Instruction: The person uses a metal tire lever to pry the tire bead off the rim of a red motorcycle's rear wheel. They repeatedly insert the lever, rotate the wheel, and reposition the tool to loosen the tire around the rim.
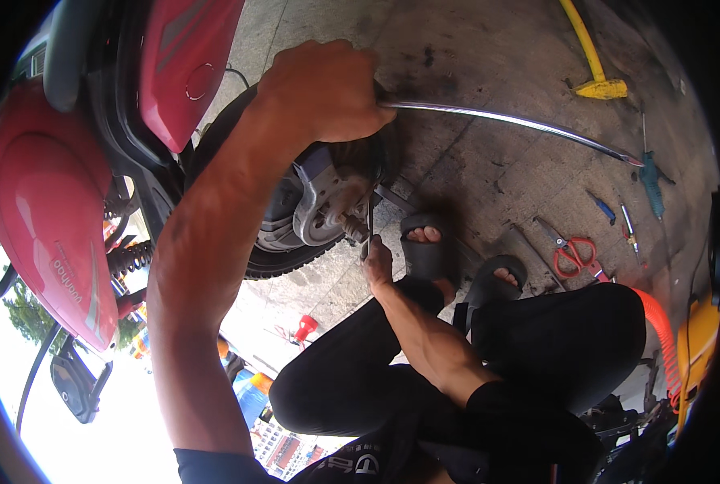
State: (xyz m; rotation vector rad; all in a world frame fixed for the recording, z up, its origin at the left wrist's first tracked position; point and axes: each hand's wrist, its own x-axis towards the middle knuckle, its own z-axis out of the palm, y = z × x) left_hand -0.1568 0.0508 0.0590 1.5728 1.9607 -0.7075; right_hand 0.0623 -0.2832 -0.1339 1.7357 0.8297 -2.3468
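Observation:
My left hand (328, 93) is closed in a fist over the wheel, gripping a long shiny metal bar (505, 121). The bar reaches out to the right above the floor and ends in a narrow tip. Lower down, my right hand (378, 264) is closed at the wheel's axle, on a thin dark metal tool (370, 214) that stands upright from the fingers; its kind I cannot make out. Beside those fingers a threaded axle end (353, 227) sticks out of the grey metal hub (321, 206). My left forearm hides part of the black tyre (275, 264).
A red motor vehicle (45, 194) stands at the left. On the floor at right lie a yellow hammer (602, 87), a teal-handled tool (652, 185), red-handled scissors (570, 254) and a blue-handled tool (602, 208). An orange coiled hose (658, 323) runs near my knee.

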